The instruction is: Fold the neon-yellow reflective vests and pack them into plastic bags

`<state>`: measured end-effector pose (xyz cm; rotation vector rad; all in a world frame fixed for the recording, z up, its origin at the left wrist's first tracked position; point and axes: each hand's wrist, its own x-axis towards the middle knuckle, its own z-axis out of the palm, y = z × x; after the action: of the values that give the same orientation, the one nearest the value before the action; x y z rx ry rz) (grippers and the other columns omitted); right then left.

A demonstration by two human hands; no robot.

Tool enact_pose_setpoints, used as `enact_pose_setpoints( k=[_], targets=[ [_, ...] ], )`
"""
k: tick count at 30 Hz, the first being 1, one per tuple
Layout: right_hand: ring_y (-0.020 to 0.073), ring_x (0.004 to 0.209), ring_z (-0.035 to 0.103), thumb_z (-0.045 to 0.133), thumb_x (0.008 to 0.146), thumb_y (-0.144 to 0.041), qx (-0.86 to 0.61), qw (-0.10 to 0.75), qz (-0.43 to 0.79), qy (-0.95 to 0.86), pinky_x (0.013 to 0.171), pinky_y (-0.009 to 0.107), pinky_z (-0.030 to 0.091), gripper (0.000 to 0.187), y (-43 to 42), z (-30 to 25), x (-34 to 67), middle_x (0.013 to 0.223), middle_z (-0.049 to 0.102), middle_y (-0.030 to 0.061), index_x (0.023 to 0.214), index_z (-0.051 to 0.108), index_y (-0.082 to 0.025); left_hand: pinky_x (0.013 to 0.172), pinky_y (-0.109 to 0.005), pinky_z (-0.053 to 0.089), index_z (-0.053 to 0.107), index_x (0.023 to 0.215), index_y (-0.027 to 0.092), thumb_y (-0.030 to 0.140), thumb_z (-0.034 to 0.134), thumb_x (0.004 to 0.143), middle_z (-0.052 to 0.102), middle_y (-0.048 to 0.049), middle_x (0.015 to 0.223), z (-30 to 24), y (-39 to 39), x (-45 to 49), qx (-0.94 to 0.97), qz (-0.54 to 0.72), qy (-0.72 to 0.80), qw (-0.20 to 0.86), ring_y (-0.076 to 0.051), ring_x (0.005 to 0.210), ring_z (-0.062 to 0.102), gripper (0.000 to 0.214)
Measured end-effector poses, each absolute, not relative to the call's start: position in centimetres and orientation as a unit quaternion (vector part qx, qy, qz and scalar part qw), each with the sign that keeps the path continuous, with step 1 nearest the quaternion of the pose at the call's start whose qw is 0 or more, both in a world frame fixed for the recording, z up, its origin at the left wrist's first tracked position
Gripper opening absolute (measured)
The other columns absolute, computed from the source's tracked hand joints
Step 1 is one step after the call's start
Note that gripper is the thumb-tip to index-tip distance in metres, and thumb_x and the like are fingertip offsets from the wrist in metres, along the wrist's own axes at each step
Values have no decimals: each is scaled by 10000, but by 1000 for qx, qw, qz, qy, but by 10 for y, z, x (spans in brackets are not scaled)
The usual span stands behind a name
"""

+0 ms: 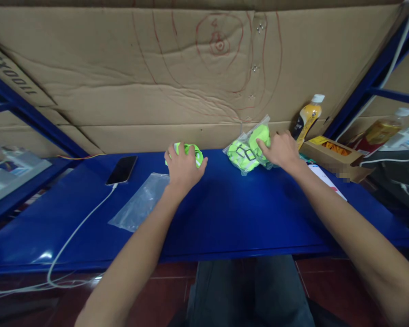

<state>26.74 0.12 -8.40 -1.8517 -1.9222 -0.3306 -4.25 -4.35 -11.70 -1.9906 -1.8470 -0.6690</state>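
Note:
My left hand point(184, 169) lies over a bundle of neon-green reflective fabric point(198, 156) with pale strips, its fingers spread and the thumb out to the right. The bundle is bunched at the back of the blue table, partly hidden under the hand. To the right, my right hand point(282, 149) grips the edge of a clear bag of neon-green fabric point(260, 136), thumb on the near side and fingertips partly hidden. A second bagged neon-green bundle point(242, 155) with dark lines and pale strips leans against it. Beside my left forearm lies a flat clear plastic bag point(141, 202).
A phone point(122, 170) on a white cable point(85, 222) is at left. At right are an orange drink bottle point(307, 119), an open cardboard box point(334, 152) and a white phone-like slab point(327, 181). A cardboard wall point(122, 104) closes the back of the blue table point(225, 218).

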Motion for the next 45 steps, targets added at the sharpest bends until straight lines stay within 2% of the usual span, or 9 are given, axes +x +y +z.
enact_pose_setpoints(
  k=[6,12,19,23,26,29,37,42,45],
  targets=[
    [434,1250,550,451,1078,-525,-571,323,-233,-718,1034,593,436,595,-29,-89,262,1376,604,294,1429,632,-79,1191,-689,357,502,1574,83,527,736,921,471,-320,1622,-125,-40,-50,-710,-126,-679,137,-577,1544,339,824],
    [392,1243,549,529,1045,-358,-423,320,-225,-817,1032,583,424,350,-45,-127,249,1392,645,197,1296,709,-193,1011,-584,504,722,1281,94,285,556,981,692,-279,1325,-118,-34,-57,-726,-96,-666,141,-488,1278,580,392],
    [362,1202,598,579,1025,-309,-350,391,-169,-834,1012,567,466,272,-54,-129,237,1301,690,171,1228,733,-215,905,-458,503,803,1085,141,391,505,1042,783,-197,1086,-112,-24,-64,-686,-398,-596,122,-344,991,684,391],
    [314,1269,626,592,1046,-368,-321,442,-39,-837,1094,508,512,356,-65,-112,222,1323,666,168,1361,657,-215,666,-304,446,805,936,167,493,668,966,749,-62,822,-95,-23,-51,-607,-617,-496,-74,-186,683,610,354],
    [340,1355,601,723,969,-539,-342,468,58,-813,1173,517,477,641,-63,-83,206,1428,642,178,1485,565,-194,571,-267,384,749,763,171,554,728,925,657,-21,688,-68,-23,-31,-620,-630,-410,-227,-143,599,520,417],
    [329,1339,635,733,929,-666,-327,456,194,-805,1179,494,482,750,-47,-47,196,1458,669,139,1503,557,-217,552,-258,358,661,652,167,569,732,925,587,-12,639,-37,-18,-7,-672,-595,-375,-231,-126,593,467,490],
    [290,1057,735,892,782,-604,-284,313,262,-867,918,393,605,596,-15,27,240,1171,805,69,1204,774,-200,479,-226,333,550,602,180,599,781,907,508,10,581,-2,2,20,-632,-612,-348,-325,-96,513,417,567],
    [227,811,732,945,732,-584,-324,379,347,-795,660,330,593,526,-16,28,265,981,810,62,1068,812,-202,602,-289,536,697,766,188,705,772,877,694,-51,720,-6,11,17,-598,-542,-344,-480,-191,652,654,535],
    [212,741,703,977,692,-553,-353,432,342,-756,597,327,578,476,-6,19,259,888,790,69,936,804,-183,740,-326,593,733,900,196,775,706,903,768,-88,864,-9,18,12,-593,-565,-375,-433,-256,864,750,579]
  ],
)
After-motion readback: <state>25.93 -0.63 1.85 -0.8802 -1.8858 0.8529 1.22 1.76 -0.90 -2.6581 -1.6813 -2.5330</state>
